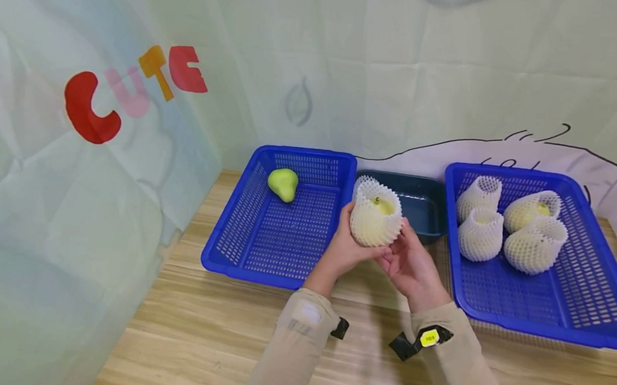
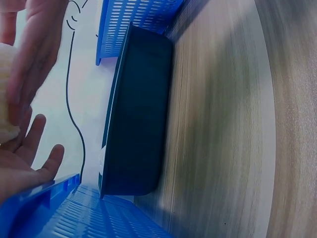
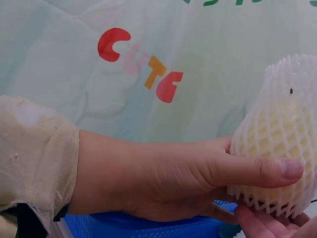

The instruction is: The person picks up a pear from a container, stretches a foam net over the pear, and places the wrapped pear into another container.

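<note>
My left hand [image 1: 352,244] grips a pale yellow pear [image 1: 383,206] inside a white foam net sleeve [image 1: 373,228], held up in front of the dark teal tub [image 1: 422,204]. The pear's stem shows at the sleeve's opening. In the right wrist view the left thumb [image 3: 267,171] lies across the net. My right hand [image 1: 411,267], palm turned up, touches the sleeve's lower right side with extended fingers. Its fingers [image 3: 262,223] show under the net's bottom edge. A bare green pear [image 1: 284,184] lies in the left blue basket [image 1: 274,279].
On the right stands another blue basket [image 1: 547,335] with several net-wrapped fruits [image 1: 480,235] grouped toward its back left. The teal tub sits between both baskets on the wood-grain table [image 1: 178,327]. A printed cloth [image 1: 376,89] hangs close behind them, and more cloth borders the left.
</note>
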Motion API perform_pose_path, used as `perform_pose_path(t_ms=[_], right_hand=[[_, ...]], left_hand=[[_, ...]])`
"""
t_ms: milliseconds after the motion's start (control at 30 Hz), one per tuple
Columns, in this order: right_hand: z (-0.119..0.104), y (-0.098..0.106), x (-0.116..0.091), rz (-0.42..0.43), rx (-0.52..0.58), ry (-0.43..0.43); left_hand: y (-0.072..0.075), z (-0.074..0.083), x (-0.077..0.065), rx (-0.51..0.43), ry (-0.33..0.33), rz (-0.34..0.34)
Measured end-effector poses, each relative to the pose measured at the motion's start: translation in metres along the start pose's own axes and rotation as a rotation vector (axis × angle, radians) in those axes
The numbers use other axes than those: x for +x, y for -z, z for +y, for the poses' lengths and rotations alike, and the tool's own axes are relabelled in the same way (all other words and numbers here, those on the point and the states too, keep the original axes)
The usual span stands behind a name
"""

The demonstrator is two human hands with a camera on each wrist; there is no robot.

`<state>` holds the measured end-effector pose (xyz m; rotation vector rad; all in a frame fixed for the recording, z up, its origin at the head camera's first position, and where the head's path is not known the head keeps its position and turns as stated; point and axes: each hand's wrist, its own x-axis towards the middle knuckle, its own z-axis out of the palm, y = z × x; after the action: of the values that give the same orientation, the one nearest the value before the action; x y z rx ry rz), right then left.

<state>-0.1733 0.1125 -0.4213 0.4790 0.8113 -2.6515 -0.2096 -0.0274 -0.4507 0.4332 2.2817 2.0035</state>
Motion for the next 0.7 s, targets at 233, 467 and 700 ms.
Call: perform_pose_path(t_ms=[233, 467, 700], right_hand=[[-0.0009, -0.0021, -0.0008, -0.037, -0.008, 0.018], [-0.0016, -0.0013, 0.001, -0.033, -0.007, 0.011], [0.0005, -0.0077, -0.0024, 0.099, -0.165, 0.097]], left_hand=[[0.0005, -0.0006, 0.0012, -0.018, -0.046, -0.003], [0.0003, -0.0021, 0.0012, -0.018, -0.084, -0.001], [0.0014, -0.0024, 0.0013, -0.057, -0.049, 0.005]])
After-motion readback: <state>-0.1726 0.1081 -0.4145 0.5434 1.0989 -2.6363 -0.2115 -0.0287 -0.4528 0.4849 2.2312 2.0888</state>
